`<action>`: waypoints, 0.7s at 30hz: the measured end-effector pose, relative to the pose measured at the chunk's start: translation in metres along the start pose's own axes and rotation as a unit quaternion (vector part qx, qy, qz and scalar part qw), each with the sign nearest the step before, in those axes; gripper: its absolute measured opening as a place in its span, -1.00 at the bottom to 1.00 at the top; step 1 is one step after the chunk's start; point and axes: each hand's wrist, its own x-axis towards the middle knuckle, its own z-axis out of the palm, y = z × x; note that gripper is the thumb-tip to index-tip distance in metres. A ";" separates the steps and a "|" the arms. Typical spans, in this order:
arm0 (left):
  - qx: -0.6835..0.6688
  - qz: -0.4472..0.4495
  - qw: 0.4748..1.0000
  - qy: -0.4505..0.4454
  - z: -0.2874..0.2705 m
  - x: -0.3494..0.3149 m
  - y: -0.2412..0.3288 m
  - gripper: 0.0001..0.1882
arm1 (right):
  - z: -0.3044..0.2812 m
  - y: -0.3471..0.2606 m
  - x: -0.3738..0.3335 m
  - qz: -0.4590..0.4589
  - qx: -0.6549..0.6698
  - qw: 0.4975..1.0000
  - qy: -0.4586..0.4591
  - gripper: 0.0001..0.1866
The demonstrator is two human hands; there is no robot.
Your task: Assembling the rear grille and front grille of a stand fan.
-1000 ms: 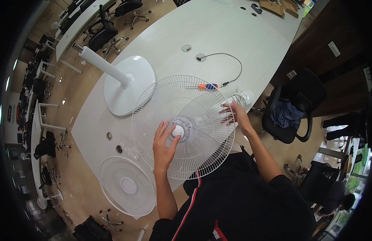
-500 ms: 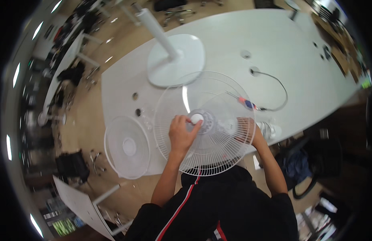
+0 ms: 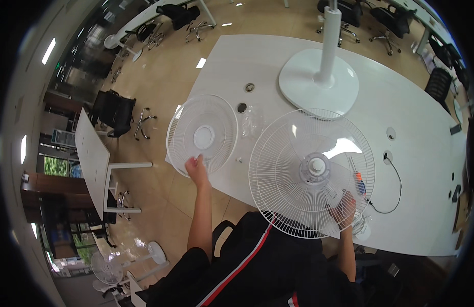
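A fan head (image 3: 262,192) with a white wire cage, clear blades and a white centre knob (image 3: 317,166) faces up at the table's near edge. My right hand (image 3: 343,210) shows through the cage wires, its fingers bent round the underside of the fan head. To the left lies the round front grille (image 3: 204,137), white with a plain centre disc, flat on the table and partly past its edge. My left hand (image 3: 197,171) is over the grille's near rim, thumb and fingers a little apart. Whether it touches the wires is hard to tell.
A white fan stand (image 3: 326,61) with a round base is upright at the far side. Clear plastic bags (image 3: 251,122) lie beside the grille. A screwdriver (image 3: 359,184) with a red and blue handle and a black cable (image 3: 400,184) are right of the cage.
My left hand has left the centre knob and moved left to the front grille. The view has turned left. My right hand is still at the fan head's underside.
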 end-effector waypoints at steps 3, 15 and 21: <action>-0.196 -0.409 0.891 0.016 -0.035 -0.003 -0.040 -0.23 | 0.019 0.016 -0.011 -0.111 -0.096 0.980 0.137 -0.09; -0.491 -0.473 0.731 -0.030 0.018 -0.016 -0.117 -0.24 | 0.013 -0.012 -0.012 0.035 -0.151 0.985 0.082 -0.12; -0.573 -0.395 0.718 0.020 0.016 0.013 -0.157 -0.05 | 0.029 0.004 -0.017 0.003 -0.145 0.986 0.082 -0.06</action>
